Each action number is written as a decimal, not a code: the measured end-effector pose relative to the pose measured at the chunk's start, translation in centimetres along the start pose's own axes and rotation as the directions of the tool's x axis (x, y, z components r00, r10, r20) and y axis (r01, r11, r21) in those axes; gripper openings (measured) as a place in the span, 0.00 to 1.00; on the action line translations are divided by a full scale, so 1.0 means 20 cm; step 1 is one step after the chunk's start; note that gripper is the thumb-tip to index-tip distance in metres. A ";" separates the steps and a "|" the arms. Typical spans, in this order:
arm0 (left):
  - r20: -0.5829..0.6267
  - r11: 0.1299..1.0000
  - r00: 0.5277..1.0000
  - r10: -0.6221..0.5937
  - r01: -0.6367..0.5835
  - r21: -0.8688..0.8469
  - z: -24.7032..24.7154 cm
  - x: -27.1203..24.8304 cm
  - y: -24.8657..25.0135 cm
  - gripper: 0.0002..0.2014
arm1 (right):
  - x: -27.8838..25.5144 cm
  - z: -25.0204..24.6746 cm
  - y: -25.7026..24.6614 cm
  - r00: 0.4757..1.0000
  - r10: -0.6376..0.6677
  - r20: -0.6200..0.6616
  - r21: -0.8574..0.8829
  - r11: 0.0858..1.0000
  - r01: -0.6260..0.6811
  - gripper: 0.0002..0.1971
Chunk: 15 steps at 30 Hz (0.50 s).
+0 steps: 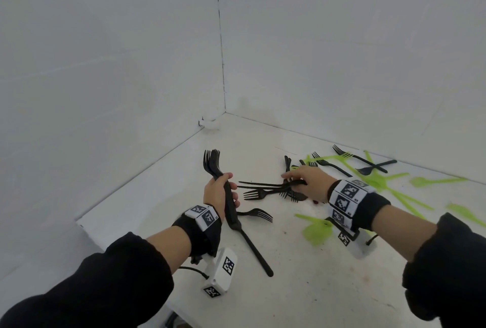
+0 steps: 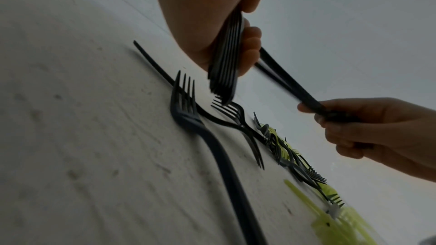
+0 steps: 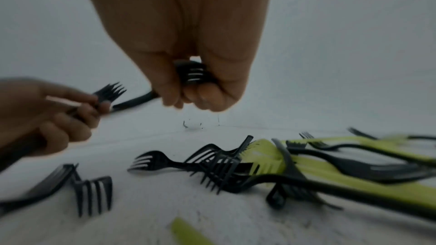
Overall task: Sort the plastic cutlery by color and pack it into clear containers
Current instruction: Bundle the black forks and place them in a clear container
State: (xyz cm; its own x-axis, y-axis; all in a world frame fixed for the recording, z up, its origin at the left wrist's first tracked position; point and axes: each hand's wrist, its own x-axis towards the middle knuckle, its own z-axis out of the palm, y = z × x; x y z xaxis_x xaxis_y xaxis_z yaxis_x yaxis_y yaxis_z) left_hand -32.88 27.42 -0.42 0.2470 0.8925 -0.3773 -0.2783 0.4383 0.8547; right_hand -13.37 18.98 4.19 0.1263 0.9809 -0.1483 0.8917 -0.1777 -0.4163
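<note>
— Where are the black forks?

— A stacked bundle of black forks (image 1: 228,196) stands nearly upright, tines up, clenched in the left hand (image 1: 217,192). The right hand (image 1: 309,183) pinches two more black forks (image 1: 265,184) by their heads, handles pointing left.

— Anything crowding them?

— Loose black forks (image 1: 256,214) lie below, tangled with thin translucent green cutlery (image 1: 394,190) to the right.

— Room?

— The white, scuffed surface (image 1: 302,283) is bare near its front; walls close the back corner.

Head view looks down over both wrists; wrist views sit low, close, sharing the black forks (image 1: 259,190) pile.
</note>
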 end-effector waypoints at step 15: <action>-0.032 0.997 0.996 0.080 -0.080 -0.019 -0.06 0.00 0.04 0.05 | 0.15 0.35 -0.22 0.951 -0.051 0.304 -0.234 0.964 0.126 0.27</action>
State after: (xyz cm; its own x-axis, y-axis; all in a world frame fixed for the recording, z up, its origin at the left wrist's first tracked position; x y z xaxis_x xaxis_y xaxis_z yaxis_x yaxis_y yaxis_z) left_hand -34.27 27.99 -0.22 0.1944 0.9275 -0.3192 -0.3145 0.3672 0.8754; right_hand -20.01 22.10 -0.76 -0.0575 0.9179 -0.3927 0.9772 -0.0289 -0.2106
